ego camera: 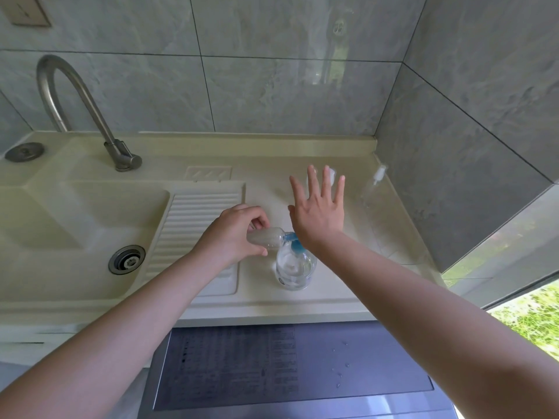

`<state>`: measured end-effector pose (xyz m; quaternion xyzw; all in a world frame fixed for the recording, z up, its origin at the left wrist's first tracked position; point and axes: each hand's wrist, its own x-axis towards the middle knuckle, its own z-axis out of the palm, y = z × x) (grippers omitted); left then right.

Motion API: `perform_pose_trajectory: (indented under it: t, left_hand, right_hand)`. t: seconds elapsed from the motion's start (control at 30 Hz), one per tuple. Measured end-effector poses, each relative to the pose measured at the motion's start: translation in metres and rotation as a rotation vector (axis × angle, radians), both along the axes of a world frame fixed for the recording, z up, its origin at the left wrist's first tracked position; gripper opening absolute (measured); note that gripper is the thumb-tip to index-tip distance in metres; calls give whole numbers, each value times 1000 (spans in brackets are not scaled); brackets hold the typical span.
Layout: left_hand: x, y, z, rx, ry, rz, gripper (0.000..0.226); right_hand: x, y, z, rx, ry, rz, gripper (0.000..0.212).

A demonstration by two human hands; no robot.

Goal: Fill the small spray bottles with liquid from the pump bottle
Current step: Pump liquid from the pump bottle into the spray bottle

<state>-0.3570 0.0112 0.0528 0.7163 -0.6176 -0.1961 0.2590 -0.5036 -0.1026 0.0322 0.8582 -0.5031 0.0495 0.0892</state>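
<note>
Counter [302, 300], cream, with sink [60, 213] at left, ribbed drainboard [193, 225] beside it, tap [75, 107] at far left, grey tiled wall [272, 86] behind. Pump bottle [295, 269]: clear, blue pump head, upright on the counter near its front edge, just right of the drainboard. My left hand [234, 235]: fingers curled round a small clear spray bottle [266, 237], held on its side, mouth turned right and touching the blue pump spout. My right hand [317, 210]: fingers straight and spread, holding nothing, heel of the palm over the pump head; whether it presses down I cannot tell. Second spray bottle [373, 189]: clear, white sprayer top, at the far right of the counter by the wall. Further small white-topped items show past my right fingertips, too hidden to name. Dark grey appliance lid [272, 364], near, below the counter, with a few water drops [340, 373] on its right side.
</note>
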Motion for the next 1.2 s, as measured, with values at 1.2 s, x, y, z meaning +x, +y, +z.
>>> perform_pose_trajectory:
  t: [1.2]
  left_hand:
    - [0, 4, -5, -14, -26, 8, 48]
  right_hand:
    - [2, -6, -3, 5, -128, -44, 67]
